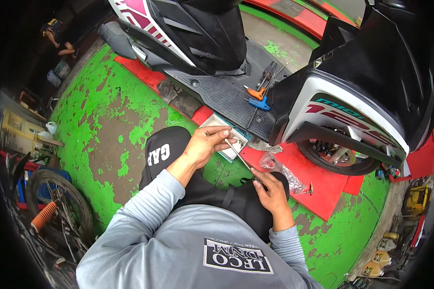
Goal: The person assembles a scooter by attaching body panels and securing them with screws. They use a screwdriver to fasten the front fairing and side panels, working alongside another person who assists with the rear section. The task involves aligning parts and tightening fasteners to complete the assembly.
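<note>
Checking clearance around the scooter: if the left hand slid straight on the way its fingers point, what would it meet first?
The left hand points right; first comes the small flat tray beneath its fingertips, then the clear plastic bag, though depth is unclear.

Even daylight across my view, soft shadows under the scooter (255, 62), colours vivid on the green floor (106, 115), heavy fisheye bending, black vignette at corners, centre sharp.

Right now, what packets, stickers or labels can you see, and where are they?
Clear plastic bag: crumpled, on the red mat right of the right hand.
Flat packet: white and teal, rectangular, under the left hand.
Scooter decal: teal and red stripes on the white panel.
Shirt patch: black rectangle, white print, on the grey sweatshirt.
Yellow bottles: lower right floor.
</note>
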A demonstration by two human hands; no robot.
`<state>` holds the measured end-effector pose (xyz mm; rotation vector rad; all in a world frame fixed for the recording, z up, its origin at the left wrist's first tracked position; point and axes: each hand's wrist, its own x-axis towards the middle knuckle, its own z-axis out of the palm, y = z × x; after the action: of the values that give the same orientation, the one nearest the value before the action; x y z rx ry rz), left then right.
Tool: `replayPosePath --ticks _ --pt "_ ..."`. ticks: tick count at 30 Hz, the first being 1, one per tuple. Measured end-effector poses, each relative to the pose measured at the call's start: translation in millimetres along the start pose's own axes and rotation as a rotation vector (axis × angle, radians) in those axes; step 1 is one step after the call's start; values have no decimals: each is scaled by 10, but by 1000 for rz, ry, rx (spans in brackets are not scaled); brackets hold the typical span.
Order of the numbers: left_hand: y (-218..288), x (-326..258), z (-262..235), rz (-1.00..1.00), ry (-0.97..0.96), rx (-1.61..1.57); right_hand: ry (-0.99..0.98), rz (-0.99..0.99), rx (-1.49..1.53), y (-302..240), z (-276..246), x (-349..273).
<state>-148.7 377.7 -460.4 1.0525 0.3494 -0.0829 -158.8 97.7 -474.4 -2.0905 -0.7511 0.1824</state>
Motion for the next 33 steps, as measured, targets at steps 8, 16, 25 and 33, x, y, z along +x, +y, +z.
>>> replayPosePath --ticks 8,16,25,33 --pt "160 174 -76 -4 -78 36 3 122 196 38 152 112" --pt "368 572 -276 -55 -209 -16 -13 414 610 -44 359 288" --pt "575 1429 -450 -121 -434 3 174 605 1139 -325 744 734" --pt "653 1980 -449 -164 -679 -46 275 604 1881 -423 932 891"
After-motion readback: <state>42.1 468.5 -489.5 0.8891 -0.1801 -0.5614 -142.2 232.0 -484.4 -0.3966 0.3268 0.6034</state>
